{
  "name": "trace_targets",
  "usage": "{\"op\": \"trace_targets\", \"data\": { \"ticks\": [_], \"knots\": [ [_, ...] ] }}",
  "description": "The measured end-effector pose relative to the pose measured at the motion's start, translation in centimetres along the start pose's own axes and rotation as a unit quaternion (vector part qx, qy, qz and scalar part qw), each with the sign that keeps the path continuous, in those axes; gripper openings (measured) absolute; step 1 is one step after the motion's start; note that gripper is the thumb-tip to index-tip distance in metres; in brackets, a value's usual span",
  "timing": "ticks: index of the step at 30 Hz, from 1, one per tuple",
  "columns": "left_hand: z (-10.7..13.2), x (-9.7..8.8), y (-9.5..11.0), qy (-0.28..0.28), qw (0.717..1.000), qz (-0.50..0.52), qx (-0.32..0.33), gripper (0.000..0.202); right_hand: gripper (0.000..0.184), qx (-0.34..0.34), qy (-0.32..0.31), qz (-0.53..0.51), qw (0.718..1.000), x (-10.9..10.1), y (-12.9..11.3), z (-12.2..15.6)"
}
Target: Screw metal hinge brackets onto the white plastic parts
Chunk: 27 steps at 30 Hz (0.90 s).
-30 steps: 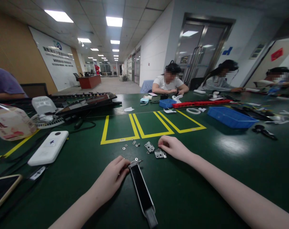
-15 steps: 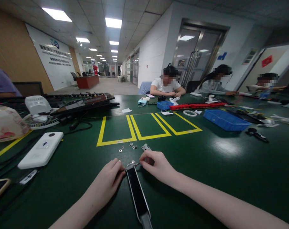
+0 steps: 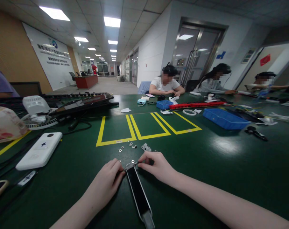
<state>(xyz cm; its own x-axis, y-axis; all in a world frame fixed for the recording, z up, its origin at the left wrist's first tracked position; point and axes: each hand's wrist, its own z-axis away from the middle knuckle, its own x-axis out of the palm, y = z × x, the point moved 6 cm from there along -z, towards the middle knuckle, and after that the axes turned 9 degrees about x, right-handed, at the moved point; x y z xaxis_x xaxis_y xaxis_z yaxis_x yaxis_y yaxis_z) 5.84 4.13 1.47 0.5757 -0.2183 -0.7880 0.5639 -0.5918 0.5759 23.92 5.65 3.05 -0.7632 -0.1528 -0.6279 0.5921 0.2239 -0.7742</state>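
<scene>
My right hand (image 3: 156, 163) has just come away from the metal bracket (image 3: 145, 147) near the centre of the frame and now reaches the far end of the black-faced bar (image 3: 138, 190). My left hand (image 3: 108, 178) stays where it was, so I judge that the work has shifted from the loose parts to that end, with both hands on it.

The bar lies on the table (image 3: 194, 168) in the lower centre, slanting towards the bottom edge, its far end between my hands. On the left of that end, my left thumb and fingers are pinched on the metal fitting (image 3: 130, 166). On the right, my other thumb and forefinger close on its thin pin (image 3: 136, 163); I cannot tell whether a small part is hidden between them. One loose ring (image 3: 133, 161) sits just beyond the fitting, with more small rings (image 3: 130, 144) scattered above, below the yellow tape (image 3: 118, 142).
</scene>
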Motion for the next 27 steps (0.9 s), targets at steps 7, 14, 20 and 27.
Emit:
{"op": "trace_targets", "data": {
  "ticks": [7, 14, 20, 27],
  "knots": [
    [0.0, -0.2, 0.1, 0.005, 1.000, -0.003, 0.006, 0.015, 0.004, 0.017, -0.010, -0.021, 1.000, 0.2, -0.2, -0.1],
    [0.1, -0.3, 0.2, 0.001, 1.000, 0.007, -0.004, 0.015, 0.008, 0.030, -0.042, -0.045, 0.998, 0.2, 0.0, -0.2],
    [-0.1, -0.4, 0.2, -0.001, 1.000, 0.006, 0.001, 0.016, 0.011, 0.036, -0.069, -0.069, 0.995, 0.8, 0.4, -0.8],
    [0.0, -0.4, 0.3, -0.006, 1.000, 0.003, 0.006, 0.016, 0.012, 0.026, -0.080, -0.039, 0.996, 1.2, 0.1, -0.7]
  ]
}}
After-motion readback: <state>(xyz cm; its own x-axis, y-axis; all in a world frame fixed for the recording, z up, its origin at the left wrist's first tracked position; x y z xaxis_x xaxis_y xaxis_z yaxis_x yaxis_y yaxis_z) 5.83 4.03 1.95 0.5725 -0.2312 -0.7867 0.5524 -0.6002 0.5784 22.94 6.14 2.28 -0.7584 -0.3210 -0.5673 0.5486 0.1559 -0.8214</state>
